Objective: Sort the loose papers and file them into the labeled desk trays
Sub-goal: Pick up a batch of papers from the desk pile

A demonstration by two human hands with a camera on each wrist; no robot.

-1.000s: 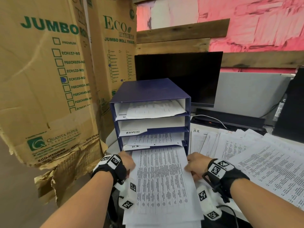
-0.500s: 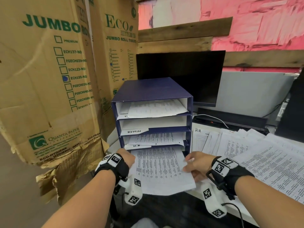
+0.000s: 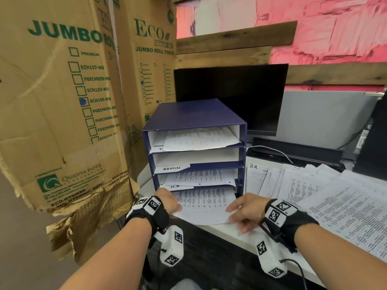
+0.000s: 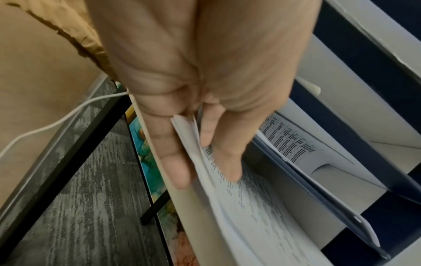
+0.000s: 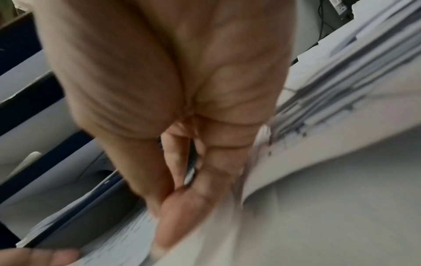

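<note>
Two hands hold one stack of printed papers (image 3: 206, 203) whose far end sits inside the bottom slot of the blue desk trays (image 3: 194, 120); its near end still juts out over the bench (image 3: 234, 232) edge. The left hand (image 3: 167, 200) pinches the stack's left edge, thumb on top and fingers under it, as the left wrist view shows plainly. The right hand (image 3: 246, 210) grips the right near corner, with the thumb lying on the top sheet and the fingers curled beneath; the right wrist view is blurred. The slot above carries a label reading H.R (image 3: 174, 186) and holds sheets, the next one up is labelled ADMIN (image 3: 171, 168), and the top slot holds more sheets. To the right, loose papers (image 3: 314, 185) lie fanned across the bench. A dark monitor (image 3: 232, 88) stands behind the trays, and cardboard boxes (image 3: 58, 101) lean at the left.
</note>
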